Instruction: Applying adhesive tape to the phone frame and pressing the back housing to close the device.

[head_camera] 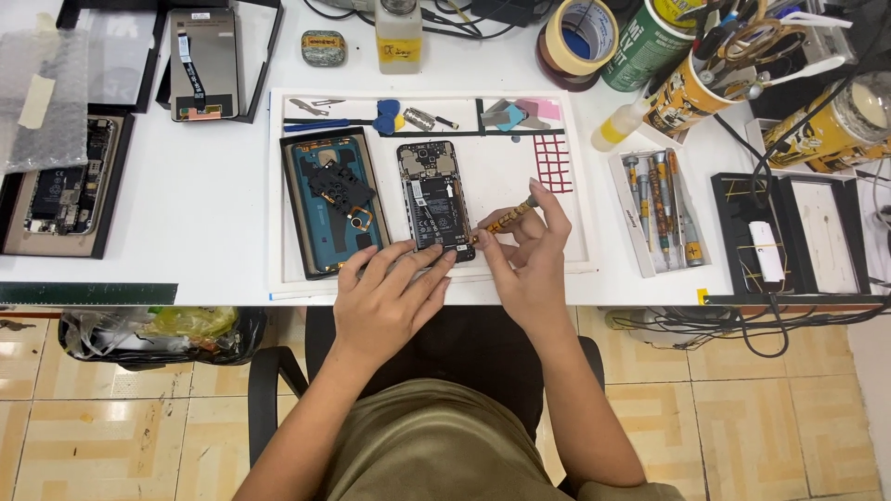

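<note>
An opened smartphone (pixel 433 197) lies back-up on a white work mat (pixel 520 167), its battery and boards exposed. My left hand (pixel 385 297) rests flat at the phone's lower edge, fingertips touching it. My right hand (pixel 529 255) grips a small patterned screwdriver (pixel 504 221), whose tip points at the phone's lower right corner. To the phone's left sits its blue back cover (pixel 329 206) with a black plastic part and a flex piece lying in it.
A white tray of screwdrivers (pixel 661 209) stands right of the mat. Tape rolls (pixel 577 39), cups of tools (pixel 705 70) and a glue bottle (pixel 620 125) crowd the back right. Other phone parts in black trays (pixel 65 181) lie left. A chair sits below the table edge.
</note>
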